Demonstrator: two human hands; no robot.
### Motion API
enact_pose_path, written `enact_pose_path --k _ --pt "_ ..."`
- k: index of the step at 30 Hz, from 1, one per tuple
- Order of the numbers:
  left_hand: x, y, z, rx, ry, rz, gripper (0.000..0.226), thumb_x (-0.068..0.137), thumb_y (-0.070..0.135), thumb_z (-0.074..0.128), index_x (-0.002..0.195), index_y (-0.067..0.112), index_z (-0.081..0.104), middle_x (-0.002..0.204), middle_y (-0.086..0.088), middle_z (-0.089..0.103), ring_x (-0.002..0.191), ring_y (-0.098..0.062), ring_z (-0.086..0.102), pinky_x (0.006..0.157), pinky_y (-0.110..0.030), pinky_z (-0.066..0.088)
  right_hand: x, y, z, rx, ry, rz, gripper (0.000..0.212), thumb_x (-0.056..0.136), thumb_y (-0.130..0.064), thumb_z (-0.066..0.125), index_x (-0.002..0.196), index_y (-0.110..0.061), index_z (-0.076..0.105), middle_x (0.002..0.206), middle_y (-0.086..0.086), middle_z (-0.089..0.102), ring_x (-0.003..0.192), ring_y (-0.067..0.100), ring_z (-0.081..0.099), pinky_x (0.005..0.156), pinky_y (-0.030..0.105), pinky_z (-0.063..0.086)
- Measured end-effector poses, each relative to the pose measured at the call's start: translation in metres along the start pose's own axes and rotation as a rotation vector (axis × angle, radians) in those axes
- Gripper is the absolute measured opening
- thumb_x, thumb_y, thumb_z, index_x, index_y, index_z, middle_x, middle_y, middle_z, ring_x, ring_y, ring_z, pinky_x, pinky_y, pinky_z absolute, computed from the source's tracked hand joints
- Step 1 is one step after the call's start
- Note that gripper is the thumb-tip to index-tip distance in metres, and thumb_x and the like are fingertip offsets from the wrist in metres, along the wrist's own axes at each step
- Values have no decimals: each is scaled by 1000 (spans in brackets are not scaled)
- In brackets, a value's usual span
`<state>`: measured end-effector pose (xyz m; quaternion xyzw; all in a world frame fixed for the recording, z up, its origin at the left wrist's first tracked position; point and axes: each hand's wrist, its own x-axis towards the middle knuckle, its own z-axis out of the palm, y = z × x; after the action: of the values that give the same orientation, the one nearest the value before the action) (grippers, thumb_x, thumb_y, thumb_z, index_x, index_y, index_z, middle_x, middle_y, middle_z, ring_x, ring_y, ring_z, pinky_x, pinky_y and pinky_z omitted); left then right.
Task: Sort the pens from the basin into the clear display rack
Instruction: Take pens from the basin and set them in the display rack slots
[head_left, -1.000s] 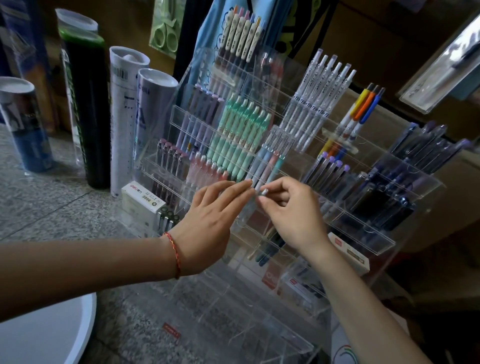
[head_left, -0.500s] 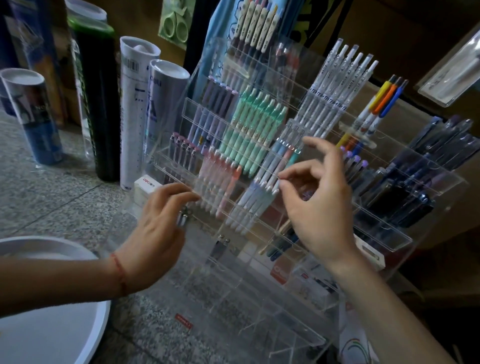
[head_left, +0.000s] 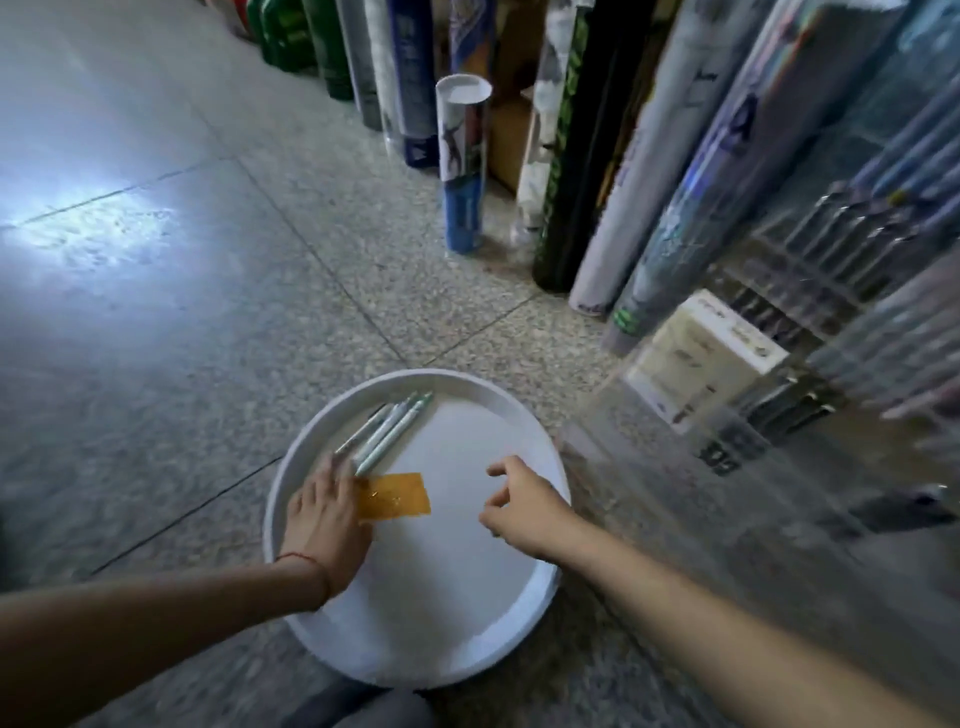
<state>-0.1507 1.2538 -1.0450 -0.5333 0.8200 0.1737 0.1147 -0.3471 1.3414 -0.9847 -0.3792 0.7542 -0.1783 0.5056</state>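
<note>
A round white basin (head_left: 540, 447) sits on the floor in front of me. Three pale green pens (head_left: 389, 434) lie side by side at its far left. My left hand (head_left: 324, 519) reaches into the basin with its fingertips at the near ends of the pens, fingers extended, partly over an orange label (head_left: 397, 493) on the basin's floor. Over the basin's right half, my right hand (head_left: 524, 501) hovers with loosely curled fingers and holds nothing. The clear display rack (head_left: 810, 332) with rows of pens stands blurred at the right.
Tall tubes, among them a blue and white one (head_left: 464, 171), stand along the back and right. A white box (head_left: 706, 358) sits at the rack's lower left corner. Speckled stone floor (head_left: 182, 291) spreads to the left.
My view has swung down and left from the rack to the basin. Both hands left the rack and now reach into the basin, the left at the green pens.
</note>
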Motion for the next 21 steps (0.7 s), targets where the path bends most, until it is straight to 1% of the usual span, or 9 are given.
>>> enact_pose_path --k 2,3,7,10,13,16,18,19,21 --pt "8 3 2 -27 -1 -2 80 89 38 49 146 10 1 155 -15 -5 142 -30 9 113 -36 12 15 2 11 -20 0 5 46 88 -11 50 133 -14 37 94 3 59 75 16 55 53 22 42" --pt "13 5 0 -40 16 1 79 89 41 48 146 12 1 155 -15 -6 142 -31 8 113 -37 11 22 1 15 -36 10 -4 44 89 -11 49 131 -15 38 99 4 60 78 16 55 55 23 43" --pt "40 12 -6 -20 66 51 67 93 35 41 147 27 3 155 -13 -11 143 -29 0 115 -39 2 47 -6 23 -143 61 -96 46 88 -7 47 132 -16 39 125 9 48 102 23 51 84 30 44" --pt "53 16 -2 -55 64 79 62 93 29 41 146 25 10 155 -11 -8 143 -26 -2 115 -38 -2 67 -17 26 -338 132 -221 55 89 -6 44 142 -19 31 139 8 35 125 27 38 105 35 33" --pt "53 19 5 -144 96 80 52 93 26 42 141 16 25 156 -8 0 142 -25 7 114 -35 3 88 -29 27 -545 142 -325 64 90 -5 44 147 -21 20 149 5 24 132 27 29 108 34 26" --pt "50 17 13 -186 101 97 40 94 27 42 130 12 39 155 -8 8 140 -26 12 112 -34 7 108 -36 26 -663 150 -367 64 90 -3 47 147 -19 21 154 4 18 137 26 21 109 35 22" --pt "48 14 14 -180 83 120 38 90 33 41 119 9 50 151 -13 20 136 -32 23 110 -39 14 116 -39 25 -737 194 -397 55 90 -7 50 140 -17 32 147 5 30 131 25 28 106 33 24" --pt "47 14 14 -153 95 137 40 86 36 40 111 9 55 145 -16 33 129 -37 34 107 -42 23 118 -40 24 -787 215 -416 47 89 -8 51 134 -17 38 140 5 38 126 25 32 103 32 25" --pt "48 11 18 -108 156 178 37 75 37 39 92 12 61 122 -17 55 104 -39 55 93 -41 37 119 -38 22 -851 240 -445 33 90 -8 49 122 -15 46 129 5 45 119 26 37 97 32 27"
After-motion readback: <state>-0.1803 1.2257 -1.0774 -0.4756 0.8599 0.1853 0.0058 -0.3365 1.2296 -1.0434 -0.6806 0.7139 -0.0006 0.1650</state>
